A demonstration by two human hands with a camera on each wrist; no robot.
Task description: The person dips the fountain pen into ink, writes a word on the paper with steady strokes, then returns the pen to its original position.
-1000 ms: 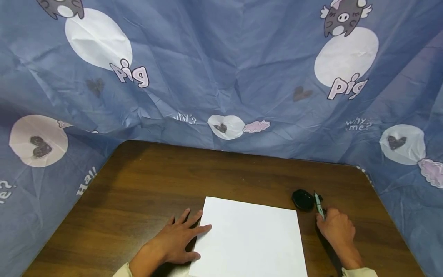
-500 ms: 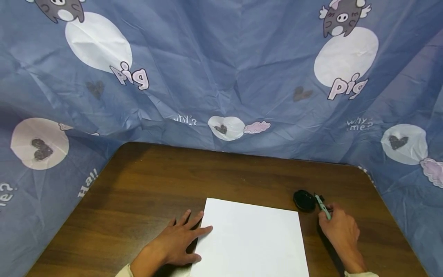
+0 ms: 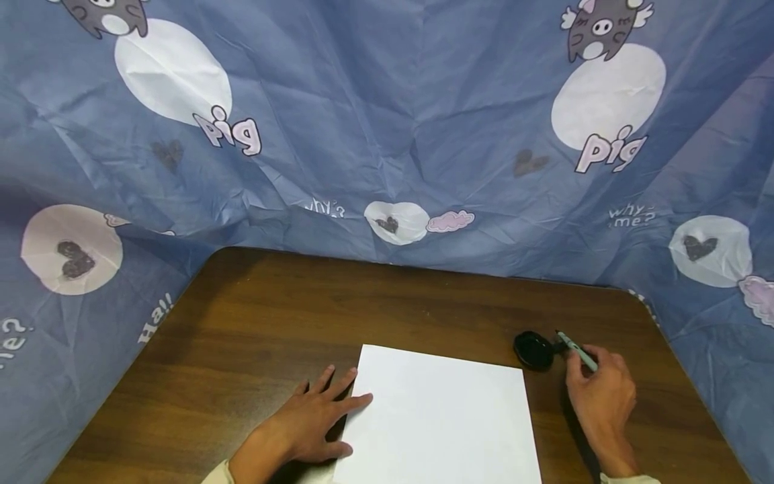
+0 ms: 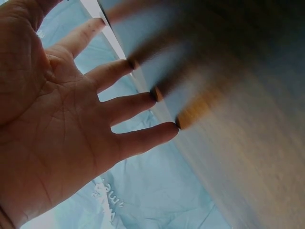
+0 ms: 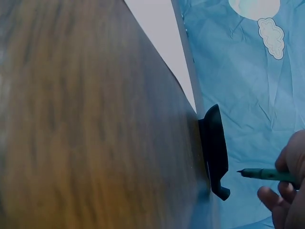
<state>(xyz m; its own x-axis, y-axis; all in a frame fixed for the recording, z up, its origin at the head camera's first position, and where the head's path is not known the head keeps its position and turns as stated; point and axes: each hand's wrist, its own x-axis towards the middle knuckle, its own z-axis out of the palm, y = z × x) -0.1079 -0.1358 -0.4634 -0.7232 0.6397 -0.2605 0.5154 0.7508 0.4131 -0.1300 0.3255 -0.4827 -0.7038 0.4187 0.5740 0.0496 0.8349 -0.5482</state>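
Note:
A white sheet of paper (image 3: 444,417) lies at the front middle of the wooden table. My left hand (image 3: 308,417) rests at its left edge with fingers spread; in the left wrist view the left palm (image 4: 62,129) shows and the fingertips touch the tabletop. Right of the sheet, my right hand (image 3: 601,390) pinches a pale green pen (image 3: 577,351), held above the table with its dark tip pointing away and left. Just left of the pen sits a small black dish (image 3: 533,350). In the right wrist view the pen (image 5: 262,173) has a pointed tip, apart from the dish (image 5: 215,145).
The brown wooden table (image 3: 290,302) has rounded far corners. A blue printed cloth (image 3: 338,134) hangs behind it and along both sides.
My right hand has moved slightly away and right, taking the pen up from beside the black dish and tilting it further to the left. The left hand and paper stay put.

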